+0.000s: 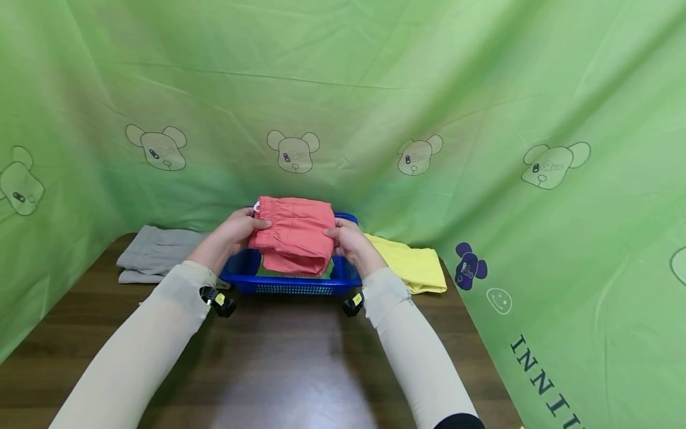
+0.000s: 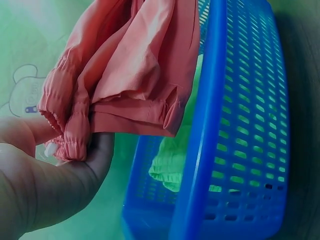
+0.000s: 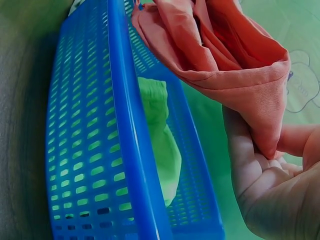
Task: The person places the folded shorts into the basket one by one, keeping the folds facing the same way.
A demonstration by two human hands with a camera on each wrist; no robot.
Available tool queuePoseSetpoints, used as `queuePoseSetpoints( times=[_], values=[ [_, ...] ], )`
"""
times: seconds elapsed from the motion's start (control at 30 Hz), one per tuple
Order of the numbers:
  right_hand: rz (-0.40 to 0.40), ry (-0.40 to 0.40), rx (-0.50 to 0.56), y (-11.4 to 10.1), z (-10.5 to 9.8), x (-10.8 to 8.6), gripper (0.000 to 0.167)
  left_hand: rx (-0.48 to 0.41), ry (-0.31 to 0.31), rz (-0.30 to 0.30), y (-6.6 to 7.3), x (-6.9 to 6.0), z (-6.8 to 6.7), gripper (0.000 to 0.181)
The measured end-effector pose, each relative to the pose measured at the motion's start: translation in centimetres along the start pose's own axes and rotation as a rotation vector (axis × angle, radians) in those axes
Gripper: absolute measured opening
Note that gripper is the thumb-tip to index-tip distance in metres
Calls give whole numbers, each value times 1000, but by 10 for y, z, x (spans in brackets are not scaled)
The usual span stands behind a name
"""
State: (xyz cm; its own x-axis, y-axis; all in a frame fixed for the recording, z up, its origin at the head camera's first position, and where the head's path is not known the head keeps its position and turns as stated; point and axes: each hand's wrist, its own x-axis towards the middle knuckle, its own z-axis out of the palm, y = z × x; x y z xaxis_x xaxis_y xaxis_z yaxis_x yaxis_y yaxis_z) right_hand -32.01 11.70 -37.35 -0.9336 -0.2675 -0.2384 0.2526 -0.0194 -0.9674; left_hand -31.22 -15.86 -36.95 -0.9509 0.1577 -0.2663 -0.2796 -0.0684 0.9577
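Note:
Folded coral-red shorts (image 1: 295, 229) with a gathered elastic waistband hang above a blue plastic basket (image 1: 292, 286). My left hand (image 1: 236, 232) pinches their waistband side, thumb on top and fingers beneath; a white drawstring end shows there. At the opposite edge, my right hand (image 1: 351, 241) pinches the cloth between thumb and fingers. In the left wrist view the shorts (image 2: 135, 75) are apart from the basket's rim (image 2: 202, 125). A bright green folded garment (image 3: 162, 140) lies inside the basket, partly hidden by the shorts in the head view.
Left of the basket lies a folded grey garment (image 1: 161, 250), and a folded yellow garment (image 1: 409, 262) lies on its right. All stand on a dark wooden table (image 1: 289, 357). A green printed curtain (image 1: 343, 89) hangs behind and along both sides.

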Motion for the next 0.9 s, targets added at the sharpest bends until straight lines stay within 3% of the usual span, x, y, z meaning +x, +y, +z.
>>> queuePoseSetpoints(
  times=[0.4,0.9],
  values=[
    [30,13,5,7,-5,16,40,1,28,-18,-7,16,0,66],
    [69,44,-35,17,-4,26,42,9,1,-9,-25,30,-4,59]
  ],
)
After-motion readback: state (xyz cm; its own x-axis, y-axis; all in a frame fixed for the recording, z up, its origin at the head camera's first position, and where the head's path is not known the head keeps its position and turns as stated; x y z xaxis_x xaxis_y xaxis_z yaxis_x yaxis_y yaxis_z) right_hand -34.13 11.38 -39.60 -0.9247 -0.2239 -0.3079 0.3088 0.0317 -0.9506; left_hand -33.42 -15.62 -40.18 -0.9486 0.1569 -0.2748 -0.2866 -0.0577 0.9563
